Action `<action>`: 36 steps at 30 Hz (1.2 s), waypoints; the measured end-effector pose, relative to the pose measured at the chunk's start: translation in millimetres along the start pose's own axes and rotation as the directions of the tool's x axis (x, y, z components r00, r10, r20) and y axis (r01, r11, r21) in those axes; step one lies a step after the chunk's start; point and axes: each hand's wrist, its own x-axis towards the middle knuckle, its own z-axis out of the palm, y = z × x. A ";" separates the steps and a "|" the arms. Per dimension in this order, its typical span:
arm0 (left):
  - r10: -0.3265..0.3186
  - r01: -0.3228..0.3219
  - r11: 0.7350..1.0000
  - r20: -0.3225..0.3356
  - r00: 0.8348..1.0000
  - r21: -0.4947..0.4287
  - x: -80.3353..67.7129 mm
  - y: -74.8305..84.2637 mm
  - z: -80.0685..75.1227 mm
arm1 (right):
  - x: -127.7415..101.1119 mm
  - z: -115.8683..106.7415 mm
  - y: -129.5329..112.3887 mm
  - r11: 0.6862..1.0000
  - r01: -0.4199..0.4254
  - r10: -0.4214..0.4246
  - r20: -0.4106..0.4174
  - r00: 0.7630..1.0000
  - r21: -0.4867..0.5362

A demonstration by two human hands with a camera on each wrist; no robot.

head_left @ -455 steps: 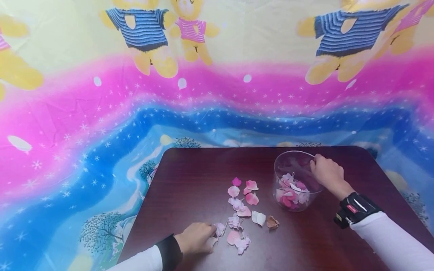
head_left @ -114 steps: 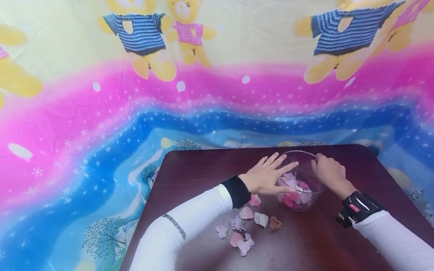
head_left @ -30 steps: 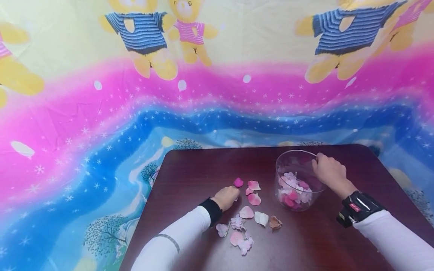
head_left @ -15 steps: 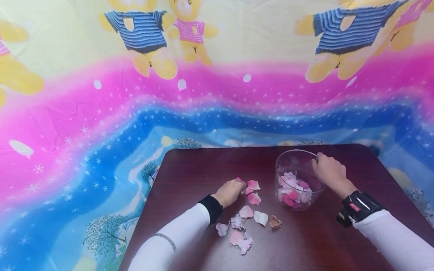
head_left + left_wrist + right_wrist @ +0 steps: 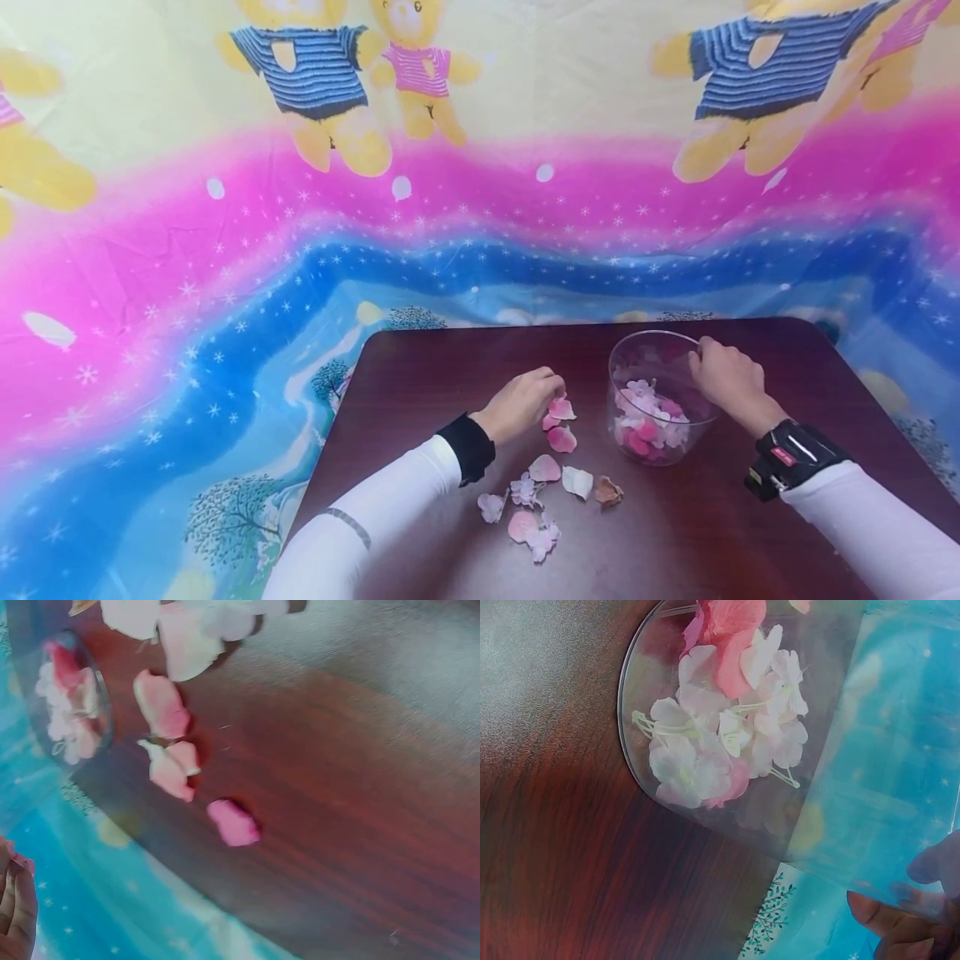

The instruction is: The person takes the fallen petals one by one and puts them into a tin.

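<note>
My left hand (image 5: pixel 519 405) is over the far left part of the scattered petals, fingers bent down. A pink petal (image 5: pixel 21 859) shows pinched at its fingertips in the left wrist view. Below it lie a magenta petal (image 5: pixel 234 823), hidden by the hand in the head view, and two overlapping pink petals (image 5: pixel 172 769). Another pink petal (image 5: pixel 562 439) lies just nearer. My right hand (image 5: pixel 726 379) grips the rim of a clear round container (image 5: pixel 652 354), thumb and fingers on either side of its wall. Pink petals and pale blossoms (image 5: pixel 690 769) are heaped inside.
Nearer on the dark wooden table (image 5: pixel 420 375) lie a pale pink petal (image 5: pixel 544 468), a white petal (image 5: pixel 577 482), a brown dried petal (image 5: pixel 608 492) and several pale blossoms (image 5: pixel 526 490). A cartoon-bear cloth (image 5: pixel 465 208) hangs behind the table.
The left hand has moved from over the container back to the petals, then slightly right and away. A pale petal has left the table's far left. The right hand keeps its grip.
</note>
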 end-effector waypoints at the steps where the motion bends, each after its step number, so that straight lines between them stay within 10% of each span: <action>1: 0.012 -0.013 1.000 -0.011 1.000 -0.001 1.2 1.1 -3.0 | 0.1 0.0 0.1 1.000 0.000 0.000 0.001 1.000 0.000; 18: 0.169 -0.172 0.984 -0.058 0.984 -0.049 20.6 33.7 -34.9 | 0.6 -0.1 -3.3 1.000 -0.012 0.012 0.014 1.000 -0.005; 36: 0.222 -0.220 0.962 0.004 0.975 0.161 63.7 75.4 -39.3 | 0.9 -1.0 0.8 1.000 -0.006 0.006 0.022 1.000 0.007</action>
